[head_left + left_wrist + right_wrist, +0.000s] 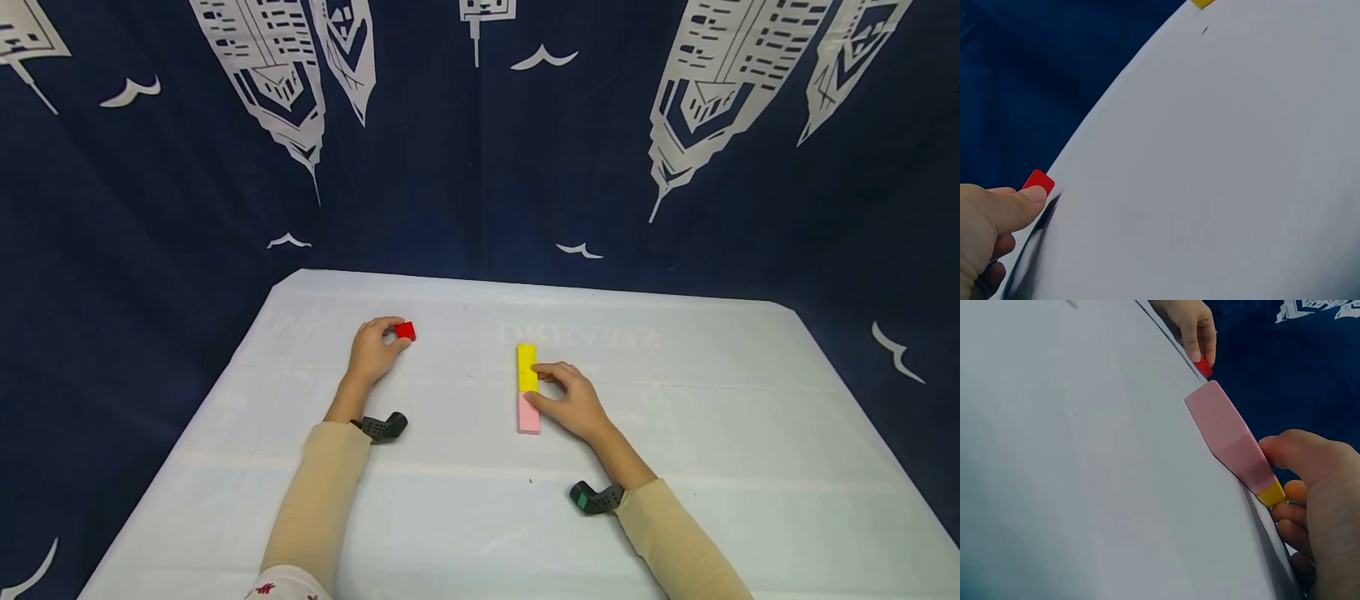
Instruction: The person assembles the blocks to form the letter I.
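My left hand [372,350] pinches a small red block [405,332] between thumb and fingers at the table's far left. The thumb lies over the red block [1040,180] in the left wrist view. Right of the middle, a yellow piece [527,362] with a faint line across it lies end to end with a pink block [528,414], forming a straight row. My right hand [573,400] is at the row's right side. Its index fingertip touches the yellow piece, and its thumb touches near the yellow-pink joint. The pink block [1229,431] looks large in the right wrist view.
A white cloth covers the table [465,525]. Behind it hangs a dark blue curtain [480,167] with white building and bird prints. Each wrist wears a black camera mount, the left one [384,427] and the right one [596,498].
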{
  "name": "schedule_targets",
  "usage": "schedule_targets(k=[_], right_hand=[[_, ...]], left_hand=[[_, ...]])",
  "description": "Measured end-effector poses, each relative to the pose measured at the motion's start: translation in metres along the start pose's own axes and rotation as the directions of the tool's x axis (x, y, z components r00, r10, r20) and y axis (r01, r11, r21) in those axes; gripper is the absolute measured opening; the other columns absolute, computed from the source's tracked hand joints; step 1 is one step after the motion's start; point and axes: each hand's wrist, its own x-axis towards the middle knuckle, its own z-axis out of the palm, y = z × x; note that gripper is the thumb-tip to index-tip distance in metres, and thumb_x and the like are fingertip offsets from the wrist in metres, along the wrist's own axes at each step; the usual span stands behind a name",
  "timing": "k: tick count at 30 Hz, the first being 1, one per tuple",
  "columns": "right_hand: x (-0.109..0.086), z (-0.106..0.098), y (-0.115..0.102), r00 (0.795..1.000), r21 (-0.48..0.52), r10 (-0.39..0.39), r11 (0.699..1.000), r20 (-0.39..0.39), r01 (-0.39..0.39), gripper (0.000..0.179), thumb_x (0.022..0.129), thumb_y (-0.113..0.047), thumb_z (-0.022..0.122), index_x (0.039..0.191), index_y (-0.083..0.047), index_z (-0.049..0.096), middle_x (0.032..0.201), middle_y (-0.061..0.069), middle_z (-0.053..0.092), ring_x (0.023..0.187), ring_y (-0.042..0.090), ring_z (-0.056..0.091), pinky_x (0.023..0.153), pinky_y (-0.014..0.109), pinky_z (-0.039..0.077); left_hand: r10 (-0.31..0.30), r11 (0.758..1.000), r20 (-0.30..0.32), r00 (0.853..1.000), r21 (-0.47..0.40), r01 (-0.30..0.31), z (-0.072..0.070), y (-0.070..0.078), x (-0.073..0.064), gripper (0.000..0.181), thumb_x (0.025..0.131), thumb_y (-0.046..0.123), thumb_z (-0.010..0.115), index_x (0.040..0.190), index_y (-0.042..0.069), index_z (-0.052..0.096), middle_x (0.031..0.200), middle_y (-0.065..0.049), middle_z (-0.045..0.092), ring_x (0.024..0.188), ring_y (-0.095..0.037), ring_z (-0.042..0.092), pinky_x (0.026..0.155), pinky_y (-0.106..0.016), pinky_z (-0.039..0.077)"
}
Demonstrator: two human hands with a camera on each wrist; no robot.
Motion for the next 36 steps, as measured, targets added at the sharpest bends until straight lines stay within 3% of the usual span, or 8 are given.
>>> schedule_targets(k=[16,22,36], right_hand=[[-0.004,0.000,0.002,1.000,0.003,-0.007,1.000,-0.001,0.007,0.047,0.081,-0.019,0.079,0.123,-0.003,0.065,0.110,0.010,0.065,0.103,0.026,0.058,0.091,0.046,0.048],[-0.001,-0.001,0.000,1.000,0.006,-0.012,1.000,-0.001,0.012,0.047,0.081,-0.019,0.079,0.123,-0.003,0.065,0.111,0.009,0.065,0.102,0.026,0.058,0.091,0.046,0.048],[0.000,-0.001,-0.001,1.000,-0.010,0.025,1.000,0.009,-0.025,0.047,0.082,-0.020,0.079,0.124,-0.004,0.065,0.112,0.008,0.065,0.102,0.026,0.057,0.091,0.045,0.048]], left_hand=[[0.045,0.998,0.098,0.994,-0.039,-0.041,0.041,0.044,0.016,0.038,0.085,0.013,0.076,0.121,0.004,0.066,0.120,-0.015,0.064,0.112,-0.031,0.054,0.100,-0.044,0.041],[0.105,0.993,0.108,0.989,-0.063,-0.099,0.054,0.064,0.021,0.038,0.085,0.012,0.076,0.120,0.003,0.066,0.118,-0.014,0.065,0.109,-0.030,0.056,0.099,-0.043,0.043],[0.144,0.988,0.155,0.977,-0.082,-0.133,0.087,0.097,0.022,0.035,0.086,0.016,0.075,0.120,0.007,0.067,0.116,-0.010,0.065,0.105,-0.025,0.056,0.096,-0.038,0.046]])
